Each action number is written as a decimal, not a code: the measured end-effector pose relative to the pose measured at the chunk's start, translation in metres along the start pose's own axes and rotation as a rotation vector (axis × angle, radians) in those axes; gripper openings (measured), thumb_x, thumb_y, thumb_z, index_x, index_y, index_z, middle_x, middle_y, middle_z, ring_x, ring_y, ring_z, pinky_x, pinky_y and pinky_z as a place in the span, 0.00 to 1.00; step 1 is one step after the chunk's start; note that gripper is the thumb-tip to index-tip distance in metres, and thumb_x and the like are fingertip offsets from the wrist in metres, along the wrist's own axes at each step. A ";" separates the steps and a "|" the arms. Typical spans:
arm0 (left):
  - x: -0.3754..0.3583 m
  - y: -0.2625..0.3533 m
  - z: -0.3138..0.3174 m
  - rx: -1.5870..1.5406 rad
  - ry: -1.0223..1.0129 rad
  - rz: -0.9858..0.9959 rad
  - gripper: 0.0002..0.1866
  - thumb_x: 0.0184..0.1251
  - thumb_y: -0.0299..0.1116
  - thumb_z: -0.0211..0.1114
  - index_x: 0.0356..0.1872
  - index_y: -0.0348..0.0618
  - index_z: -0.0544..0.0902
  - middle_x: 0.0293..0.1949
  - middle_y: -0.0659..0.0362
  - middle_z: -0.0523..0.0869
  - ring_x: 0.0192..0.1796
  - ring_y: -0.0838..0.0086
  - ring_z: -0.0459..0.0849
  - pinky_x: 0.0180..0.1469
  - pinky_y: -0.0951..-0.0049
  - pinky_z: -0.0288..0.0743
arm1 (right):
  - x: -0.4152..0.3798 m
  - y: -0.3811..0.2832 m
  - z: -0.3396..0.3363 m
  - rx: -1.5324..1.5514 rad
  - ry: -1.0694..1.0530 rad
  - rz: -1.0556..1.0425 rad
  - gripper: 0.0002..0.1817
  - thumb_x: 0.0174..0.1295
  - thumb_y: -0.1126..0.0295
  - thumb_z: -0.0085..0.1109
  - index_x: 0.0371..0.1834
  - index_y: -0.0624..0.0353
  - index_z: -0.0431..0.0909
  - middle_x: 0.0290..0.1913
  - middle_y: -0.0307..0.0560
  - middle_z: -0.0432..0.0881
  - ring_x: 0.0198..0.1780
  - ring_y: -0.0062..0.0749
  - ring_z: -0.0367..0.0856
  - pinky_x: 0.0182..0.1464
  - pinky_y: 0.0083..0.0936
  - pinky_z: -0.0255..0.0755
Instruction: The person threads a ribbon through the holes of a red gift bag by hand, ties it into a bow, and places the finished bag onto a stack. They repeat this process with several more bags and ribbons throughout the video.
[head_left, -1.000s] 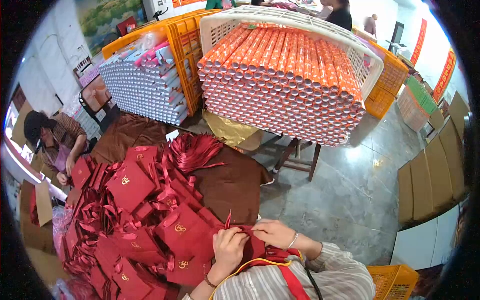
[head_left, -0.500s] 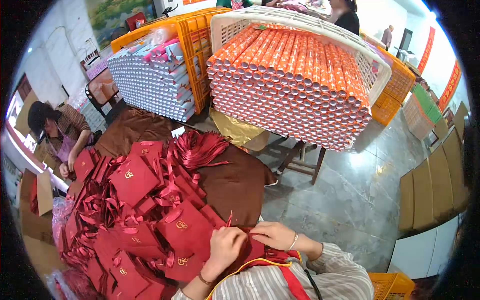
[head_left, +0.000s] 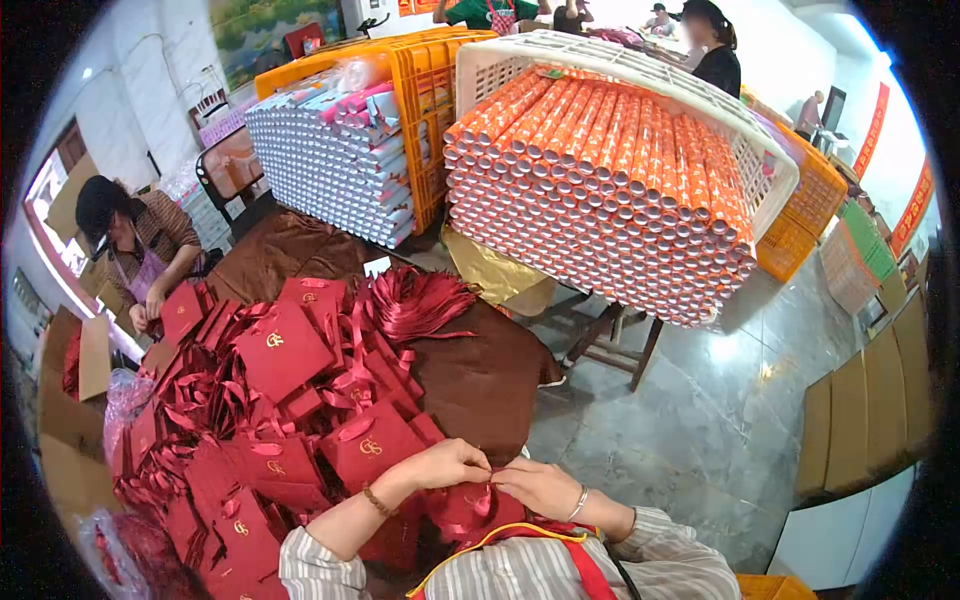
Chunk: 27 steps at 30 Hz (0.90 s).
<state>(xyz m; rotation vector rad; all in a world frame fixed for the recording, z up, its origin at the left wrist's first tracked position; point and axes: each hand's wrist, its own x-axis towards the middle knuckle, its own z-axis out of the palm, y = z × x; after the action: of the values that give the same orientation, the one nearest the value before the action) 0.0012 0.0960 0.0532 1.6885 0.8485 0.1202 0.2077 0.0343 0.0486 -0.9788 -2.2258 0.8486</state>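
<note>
My left hand (head_left: 446, 466) and my right hand (head_left: 541, 489) meet in front of my chest, fingertips pinched close together. Between them is a thin dark red ribbon (head_left: 487, 499), whose tail hangs below the fingers. Under it lies a red paper bag (head_left: 462, 512), partly covered by my hands. Left of my hands, red bags with a gold emblem (head_left: 370, 446) are heaped on a table with a brown cloth (head_left: 475, 375). A bundle of loose red ribbons (head_left: 418, 305) lies at the heap's far side.
A white crate (head_left: 630, 58) of orange patterned rolls (head_left: 600, 190) stands ahead, beside an orange crate (head_left: 428, 130) with pale blue rolls (head_left: 325, 165). At the left a co-worker (head_left: 150, 245) handles a red bag. Cardboard boxes (head_left: 865, 400) stand at the right.
My left hand has turned flatter, with its forearm swung out to the left, and the fingertips of both hands have come together. The view has shifted slightly.
</note>
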 end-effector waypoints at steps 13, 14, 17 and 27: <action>0.008 0.002 0.016 0.093 0.372 0.123 0.07 0.55 0.31 0.57 0.25 0.37 0.78 0.25 0.52 0.81 0.29 0.71 0.79 0.34 0.70 0.72 | 0.011 0.011 -0.012 0.058 -0.083 0.029 0.10 0.57 0.69 0.55 0.40 0.60 0.76 0.37 0.53 0.78 0.39 0.47 0.77 0.41 0.33 0.72; 0.008 0.004 0.018 0.130 0.418 0.144 0.08 0.54 0.32 0.56 0.24 0.37 0.78 0.25 0.51 0.80 0.29 0.69 0.79 0.34 0.69 0.72 | 0.008 0.013 -0.008 0.075 -0.069 0.063 0.10 0.56 0.69 0.55 0.41 0.59 0.75 0.37 0.54 0.78 0.39 0.48 0.77 0.41 0.32 0.72; 0.010 -0.001 0.022 0.219 0.414 0.090 0.09 0.54 0.33 0.57 0.25 0.37 0.79 0.26 0.47 0.81 0.30 0.60 0.81 0.34 0.65 0.72 | 0.000 0.009 0.005 0.152 -0.098 0.289 0.16 0.55 0.71 0.58 0.46 0.59 0.70 0.40 0.52 0.78 0.38 0.42 0.79 0.38 0.30 0.72; 0.006 -0.002 0.006 0.034 0.438 -0.072 0.09 0.55 0.32 0.59 0.28 0.35 0.79 0.24 0.52 0.82 0.29 0.68 0.81 0.32 0.69 0.72 | 0.003 0.019 0.015 0.419 -0.321 0.180 0.18 0.56 0.74 0.58 0.49 0.59 0.68 0.45 0.47 0.76 0.43 0.34 0.78 0.44 0.26 0.70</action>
<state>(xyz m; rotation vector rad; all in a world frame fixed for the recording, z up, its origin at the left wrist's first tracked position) 0.0076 0.0947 0.0480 1.6864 1.2391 0.4402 0.2036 0.0418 0.0262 -0.8928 -2.0980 1.5745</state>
